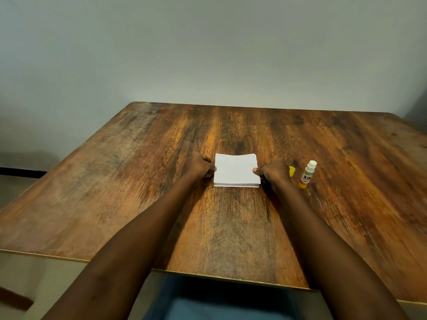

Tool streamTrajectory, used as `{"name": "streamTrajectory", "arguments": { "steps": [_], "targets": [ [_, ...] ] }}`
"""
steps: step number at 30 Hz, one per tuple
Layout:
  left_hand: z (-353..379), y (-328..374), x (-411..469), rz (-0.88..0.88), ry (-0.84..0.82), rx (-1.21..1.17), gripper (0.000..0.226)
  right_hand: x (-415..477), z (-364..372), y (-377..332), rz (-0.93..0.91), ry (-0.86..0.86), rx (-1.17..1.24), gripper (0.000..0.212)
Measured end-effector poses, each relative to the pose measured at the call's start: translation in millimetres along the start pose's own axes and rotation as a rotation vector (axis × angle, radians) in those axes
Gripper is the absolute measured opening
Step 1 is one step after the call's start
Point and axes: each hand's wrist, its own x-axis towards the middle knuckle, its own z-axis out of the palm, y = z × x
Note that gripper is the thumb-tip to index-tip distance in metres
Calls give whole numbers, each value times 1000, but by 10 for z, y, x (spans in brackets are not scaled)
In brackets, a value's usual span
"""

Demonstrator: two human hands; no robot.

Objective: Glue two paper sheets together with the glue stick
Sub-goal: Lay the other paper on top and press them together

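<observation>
A small stack of white paper sheets [235, 170] lies in the middle of the wooden table [138, 181]. My left hand [199, 166] pinches the stack's left edge. At the right edge, my right hand [273, 173] grips the same stack with thumb on top. The top sheet bows up slightly at the far edge. A glue stick [306, 174] stands upright to the right of my right hand, uncapped, its white tip showing. Its yellow cap [292, 171] lies between the hand and the stick, partly hidden by my hand.
A plain grey wall rises behind the table's far edge. The table's front edge runs close to my body, with my blue-clad lap [219, 299] below it. Bare wood stretches left of the paper and beyond the glue stick.
</observation>
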Motion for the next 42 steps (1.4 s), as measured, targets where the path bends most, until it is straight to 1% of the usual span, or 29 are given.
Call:
{"name": "streamTrajectory", "arguments": {
  "steps": [5, 8, 17, 26, 29, 32, 42],
  "targets": [
    [23, -18, 8, 1, 7, 1, 22, -33, -28, -9, 4, -6, 21, 25],
    [25, -16, 4, -11, 13, -7, 18, -48, -40, -20, 8, -4, 4, 21],
    [21, -4, 0, -25, 17, 20, 18, -37, -20, -27, 29, 15, -10, 27],
    [25, -10, -29, -23, 11, -6, 20, -38, -13, -5, -21, 16, -51, 30],
    [24, -20, -40, -9, 22, 18, 19, -44, 5, 9, -24, 23, -60, 23],
    [31, -38, -45, 9, 31, 51, 20, -48, 18, 25, -38, 27, -76, 26],
    [59, -40, -45, 55, 66, 163, 18, -63, 32, 22, -45, 32, -92, 25]
  ]
}}
